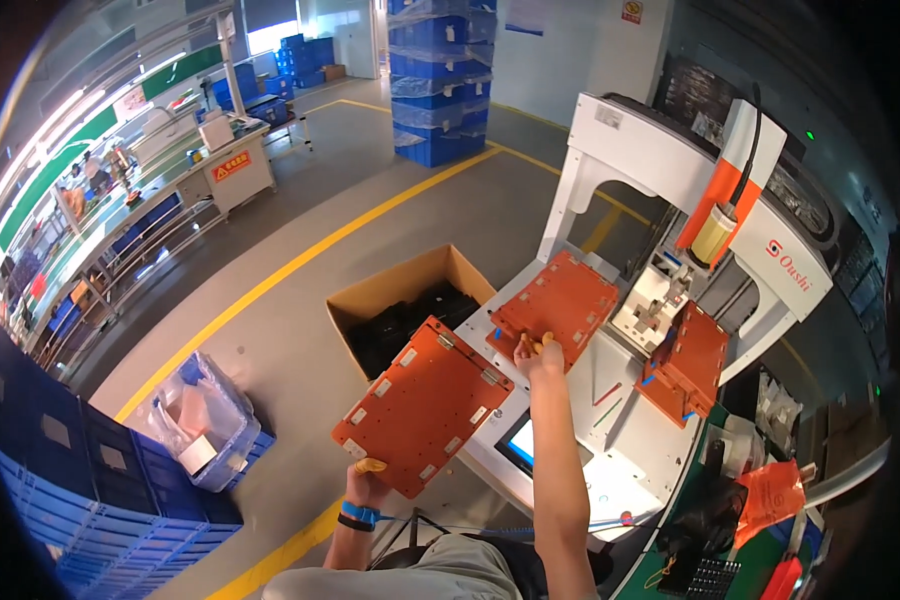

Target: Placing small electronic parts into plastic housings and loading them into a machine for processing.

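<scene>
My left hand [368, 487], with yellow finger covers and a blue wrist strap, grips the lower edge of a flat orange-red fixture plate [420, 415]. This plate is tilted and held up beside the white bench, with small metal clips along its edges. My right hand [537, 350], also in yellow finger covers, has its fingers curled at the near edge of a second orange-red fixture [562, 300] lying on the machine's table. Whether a small part sits between those fingers is hidden. A third orange-red fixture [692, 362] rests to the right of the machine's centre.
A white gantry machine [595, 150] with an orange-and-white head [720, 215] stands over the table. Below the fixtures lies a lit screen [522, 440]. A cardboard box [365, 300] of black parts, a clear bin [215, 430] and blue crates [120, 510] stand to the left.
</scene>
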`<state>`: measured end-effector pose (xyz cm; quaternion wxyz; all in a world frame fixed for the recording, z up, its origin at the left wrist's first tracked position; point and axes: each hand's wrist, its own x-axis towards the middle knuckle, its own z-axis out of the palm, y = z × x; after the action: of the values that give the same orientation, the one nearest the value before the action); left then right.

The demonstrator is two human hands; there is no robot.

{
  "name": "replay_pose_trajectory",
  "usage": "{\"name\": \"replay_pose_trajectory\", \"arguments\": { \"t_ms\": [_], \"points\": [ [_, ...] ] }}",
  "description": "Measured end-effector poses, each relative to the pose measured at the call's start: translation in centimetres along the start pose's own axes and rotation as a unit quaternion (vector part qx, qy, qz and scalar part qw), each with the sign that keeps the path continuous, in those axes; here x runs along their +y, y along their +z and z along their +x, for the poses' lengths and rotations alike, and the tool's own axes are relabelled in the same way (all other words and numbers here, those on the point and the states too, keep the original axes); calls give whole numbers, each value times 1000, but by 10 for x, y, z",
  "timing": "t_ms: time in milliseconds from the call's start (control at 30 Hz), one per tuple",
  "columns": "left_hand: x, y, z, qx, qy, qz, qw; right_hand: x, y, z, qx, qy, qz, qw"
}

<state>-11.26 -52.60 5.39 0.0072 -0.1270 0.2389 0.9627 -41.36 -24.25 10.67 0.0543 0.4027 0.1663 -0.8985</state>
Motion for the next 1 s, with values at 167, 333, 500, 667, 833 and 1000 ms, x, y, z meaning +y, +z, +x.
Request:
{"name": "replay_pose_trajectory", "arguments": {
  "t_ms": [167,333,500,667,833,1000],
  "points": [
    [-4,2,9,15,-5,-47,999,30,-42,-5,-202,-195,-283,917],
    [-23,-36,29,39,14,-96,994,88,-147,28,-180,-488,-770,370],
    [-37,-28,11,10,-14,-70,997,127,-201,45,-205,-484,-821,224],
    [-43,-28,1,-36,-46,-69,996,106,-288,50,-210,-455,-813,297],
    [-46,3,1,-26,-92,-53,994,85,-299,-12,-264,-446,-757,397],
    [-75,-63,54,-287,-130,-85,945,41,-314,-106,-299,-447,-686,490]
  ]
}}
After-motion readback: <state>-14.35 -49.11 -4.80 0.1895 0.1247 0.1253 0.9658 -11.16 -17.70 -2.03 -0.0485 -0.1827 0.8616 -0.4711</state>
